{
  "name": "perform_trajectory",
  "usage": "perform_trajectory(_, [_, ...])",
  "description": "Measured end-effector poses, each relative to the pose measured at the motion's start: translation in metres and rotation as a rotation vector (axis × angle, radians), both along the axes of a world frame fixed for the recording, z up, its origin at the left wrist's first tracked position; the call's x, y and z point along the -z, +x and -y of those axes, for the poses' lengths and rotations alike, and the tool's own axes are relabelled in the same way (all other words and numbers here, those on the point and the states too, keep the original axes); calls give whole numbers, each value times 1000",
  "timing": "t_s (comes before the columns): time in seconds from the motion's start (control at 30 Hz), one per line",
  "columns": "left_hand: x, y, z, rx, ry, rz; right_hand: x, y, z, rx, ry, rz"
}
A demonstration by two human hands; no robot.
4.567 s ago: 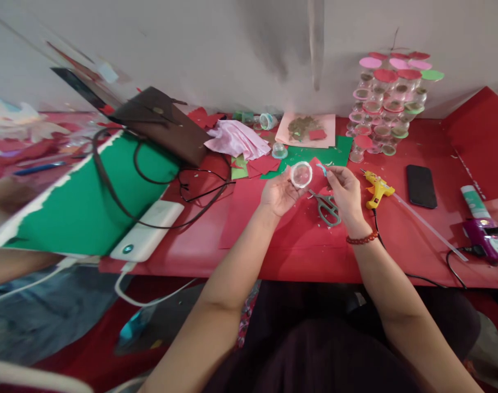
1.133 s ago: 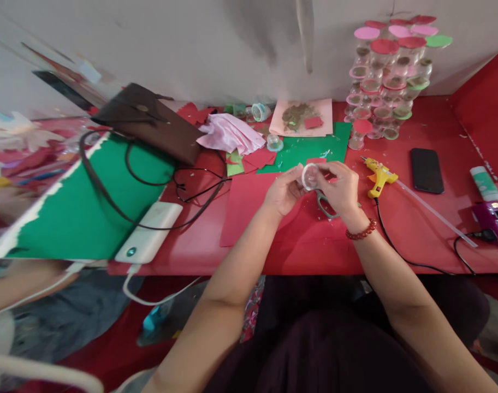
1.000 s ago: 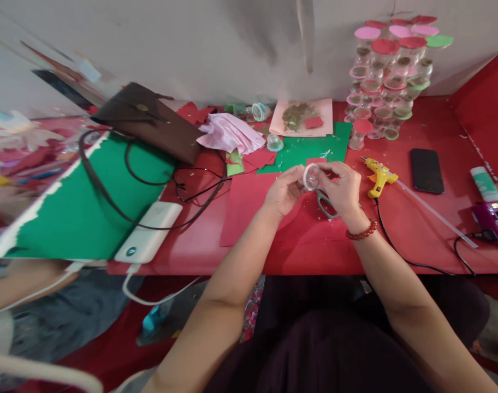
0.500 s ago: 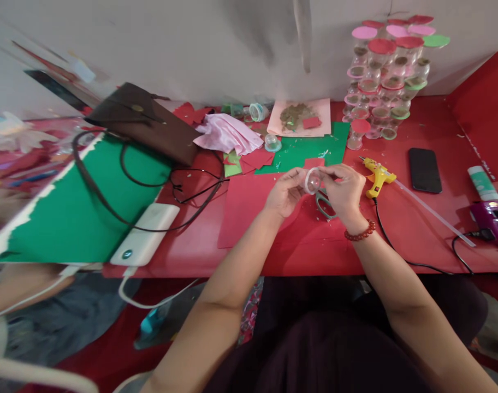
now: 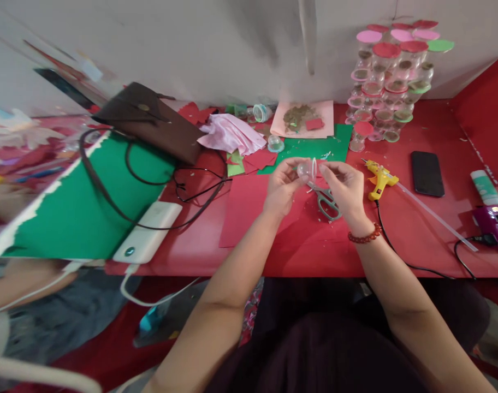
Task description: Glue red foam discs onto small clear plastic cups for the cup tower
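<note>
A small clear plastic cup with a white rim is held sideways by my left hand, fingers and thumb closed round its body. Its rim faces right. My right hand, with a red bead bracelet at the wrist, is just right of that rim, thumb and fingers pinched together; whatever they hold, if anything, is hidden. Below the hands, scissors with grey handles lie on a red paper sheet. Behind is a green sheet with scraps on it.
A tower of clear cups with coloured paper discs stands at the back right. Nearby are a yellow glue gun, a phone and a purple box. Leftward lie a brown bag, pink cloth and a white power bank.
The cup has turned so its rim faces right, and its body now sits in my left hand. My right fingers have come off the cup to beside its rim.
</note>
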State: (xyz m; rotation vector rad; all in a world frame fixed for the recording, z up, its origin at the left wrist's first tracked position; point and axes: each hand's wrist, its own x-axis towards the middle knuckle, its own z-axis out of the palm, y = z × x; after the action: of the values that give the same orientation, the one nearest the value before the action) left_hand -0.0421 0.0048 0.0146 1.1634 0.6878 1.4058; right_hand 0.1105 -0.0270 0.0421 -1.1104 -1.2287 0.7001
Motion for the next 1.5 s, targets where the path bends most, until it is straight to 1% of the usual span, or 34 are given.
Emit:
perform_trajectory(0.03, [1,-1,-1,-17,44,-31,-1,0,0,-55,-39,-33])
perform_trajectory(0.1, [4,-3,-3,-35,124,-102,-2,-1,0,-111,-73,-80])
perform_trajectory(0.2, [5,-4,-2,-74,224,-226,-5,0,1,-131,-78,-122])
perform_trajectory(0.3, [3,-5,1,-156,307,-308,-7,1,2,-153,-112,-124])
perform_trajectory(0.43, [-4,-5,6,-266,407,-427,-7,2,2,-152,-165,-84])
perform_trajectory(0.57, [-9,-6,11,-375,504,-578,-5,4,0,-144,-186,-36])
perform_trajectory(0.63, [-9,-6,12,-391,530,-625,-4,5,-2,-150,-186,-20])
perform_trajectory(0.77, [-8,-6,13,-384,586,-656,-3,6,-4,-139,-172,23])
perform_trajectory(0.87, [-7,-6,13,-415,642,-695,-2,5,-4,-119,-159,36])
perform_trajectory(0.97, [-7,-6,12,-415,644,-695,-2,3,-3,-103,-154,16])
perform_trajectory(1.17, [-7,-4,11,-332,506,-576,-2,1,-2,-112,-164,-41])
perform_trajectory(1.23, [-7,-4,10,-310,483,-535,-3,2,-2,-113,-163,-45])
perform_trajectory(1.33, [-6,-4,10,-307,485,-531,-3,3,-2,-136,-174,-49])
perform_trajectory(1.5, [-8,-4,10,-343,508,-585,-4,6,-2,-164,-185,-44])
